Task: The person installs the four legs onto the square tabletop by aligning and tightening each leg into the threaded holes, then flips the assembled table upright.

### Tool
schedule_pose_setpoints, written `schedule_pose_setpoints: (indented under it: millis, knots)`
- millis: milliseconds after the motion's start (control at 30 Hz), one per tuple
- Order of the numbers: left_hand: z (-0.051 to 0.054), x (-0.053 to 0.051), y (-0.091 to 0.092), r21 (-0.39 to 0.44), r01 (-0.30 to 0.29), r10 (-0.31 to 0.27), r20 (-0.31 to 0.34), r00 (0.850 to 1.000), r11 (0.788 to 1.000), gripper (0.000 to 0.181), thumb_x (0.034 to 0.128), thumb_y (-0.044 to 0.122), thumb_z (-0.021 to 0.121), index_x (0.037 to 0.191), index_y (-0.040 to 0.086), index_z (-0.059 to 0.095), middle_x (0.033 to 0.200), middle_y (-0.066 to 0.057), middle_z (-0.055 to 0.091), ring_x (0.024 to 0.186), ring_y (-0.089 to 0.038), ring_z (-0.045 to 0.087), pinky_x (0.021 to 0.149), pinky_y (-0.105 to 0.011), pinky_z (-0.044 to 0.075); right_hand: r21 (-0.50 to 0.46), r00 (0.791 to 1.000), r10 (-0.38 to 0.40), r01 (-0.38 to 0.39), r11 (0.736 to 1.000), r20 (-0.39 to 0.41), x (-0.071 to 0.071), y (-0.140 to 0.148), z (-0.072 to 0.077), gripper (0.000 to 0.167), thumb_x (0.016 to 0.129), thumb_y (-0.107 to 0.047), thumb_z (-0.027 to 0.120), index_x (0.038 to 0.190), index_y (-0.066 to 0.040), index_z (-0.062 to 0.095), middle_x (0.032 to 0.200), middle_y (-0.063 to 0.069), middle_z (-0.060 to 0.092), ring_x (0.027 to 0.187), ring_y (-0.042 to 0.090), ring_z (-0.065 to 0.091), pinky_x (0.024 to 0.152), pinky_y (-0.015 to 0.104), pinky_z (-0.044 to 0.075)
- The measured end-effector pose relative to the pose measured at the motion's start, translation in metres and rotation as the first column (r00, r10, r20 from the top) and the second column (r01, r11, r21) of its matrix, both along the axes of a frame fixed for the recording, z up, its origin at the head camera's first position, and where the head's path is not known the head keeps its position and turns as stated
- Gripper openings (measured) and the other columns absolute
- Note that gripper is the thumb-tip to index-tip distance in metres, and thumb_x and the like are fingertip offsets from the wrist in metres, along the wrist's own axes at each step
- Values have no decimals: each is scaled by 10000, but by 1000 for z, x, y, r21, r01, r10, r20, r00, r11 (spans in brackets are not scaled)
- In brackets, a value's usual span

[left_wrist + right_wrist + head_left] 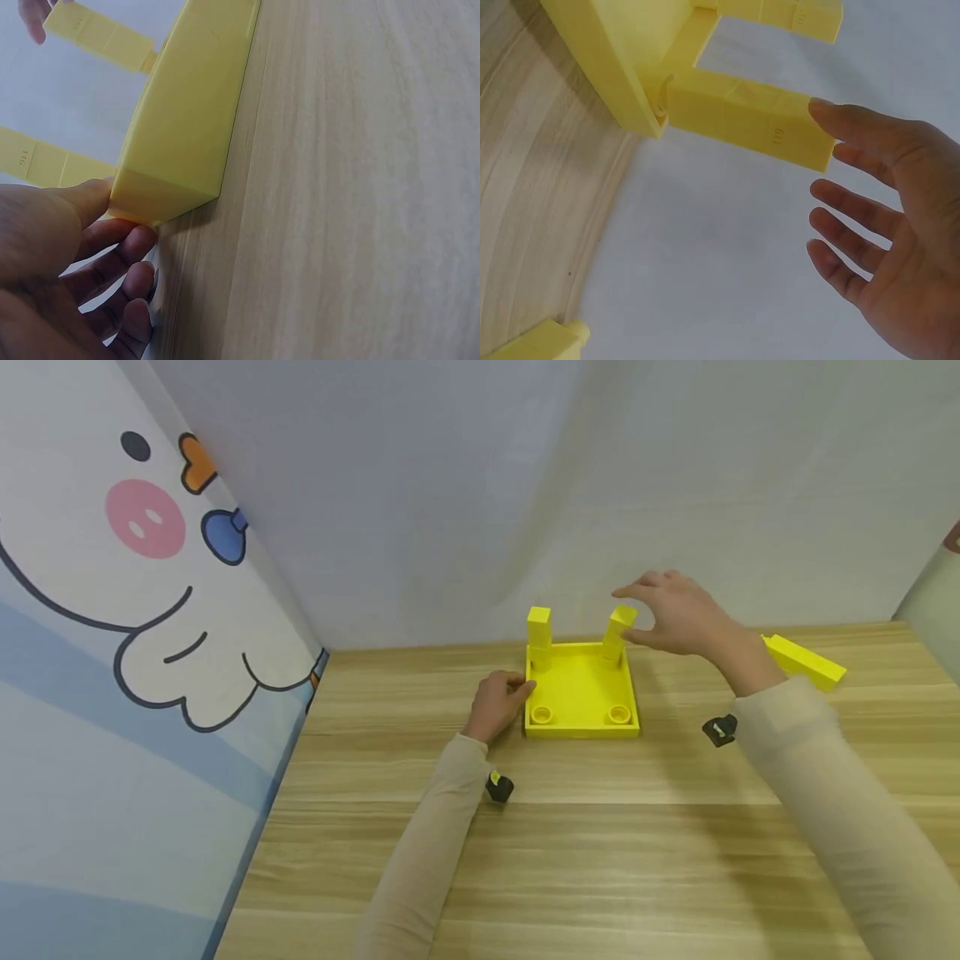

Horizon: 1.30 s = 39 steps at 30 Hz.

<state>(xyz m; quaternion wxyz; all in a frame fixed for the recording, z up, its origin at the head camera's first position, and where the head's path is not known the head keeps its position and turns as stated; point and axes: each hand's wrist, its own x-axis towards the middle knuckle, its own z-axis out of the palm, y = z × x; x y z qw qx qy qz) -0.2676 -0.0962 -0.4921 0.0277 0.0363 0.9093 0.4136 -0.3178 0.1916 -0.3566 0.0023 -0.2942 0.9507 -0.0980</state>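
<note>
A yellow square tray [581,732] with raised walls lies on the wooden table, round sockets [618,716] showing in its near corners. My left hand [498,703] pinches its left wall, thumb on the rim and a finger against the outer side. Yellow square posts rise from the two far corners: the left post [539,628] is upright, the right post [618,628] leans a little. Around the right post's top is my right hand [678,612], thumb touching a face and index finger [862,161] by the end. Its other fingers are spread apart.
Another yellow post [806,662] lies on the table at the right, partly behind the right forearm. Pale fabric [420,510] stands behind the table, and a cartoon-printed panel [150,635] borders it on the left. Black wrist devices [499,787] sit by both sleeves.
</note>
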Motion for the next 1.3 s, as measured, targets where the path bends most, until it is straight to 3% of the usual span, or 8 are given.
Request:
schedule_pose_setpoints:
  millis: [233,533,867,1100,1300]
  knots:
    - [0,0,-2,0,-6,6,6,1000,1000,379,1030,283,615,1263,-5,698,1265,-179,720,1195,-319,665,1050,-456,525,52,993,119,-119,992,-11,-9,4,12,540,918,-103,740,1433,-102,577,1411,248,544,1282,474,475,1102,659,368]
    - [-1,0,-2,4,7,-7,-15,1000,1000,361,1030,268,614,1237,-12,709,1241,-185,729,1176,-324,674,1040,-458,531,73,980,197,-195,978,-21,-17,2,9,411,908,-87,758,1311,-84,675,1341,214,609,1247,436,526,1081,622,408]
    - [-1,-2,-1,4,8,-8,-19,1000,1000,357,1029,260,615,1229,-20,710,1238,-188,729,1176,-326,674,1045,-453,529,28,987,163,-162,986,-13,-17,2,4,387,925,-131,750,1296,-48,679,1328,216,630,1235,433,539,1083,607,415]
    - [-1,-1,1,7,8,-7,-26,1000,1000,350,1026,245,620,1225,-28,709,1229,-200,729,1162,-339,676,1031,-466,533,18,997,70,-70,997,28,-16,1,-1,428,977,-224,696,1323,21,637,1337,248,626,1260,452,526,1108,613,399]
    - [-2,-1,1,-7,1,-1,-31,1000,1000,359,1028,261,617,1227,-24,709,1236,-192,728,1192,-333,668,1054,-457,522,7,1000,8,-8,1000,18,-13,-1,-9,451,984,-276,683,1313,29,634,1332,246,636,1258,453,541,1122,622,388]
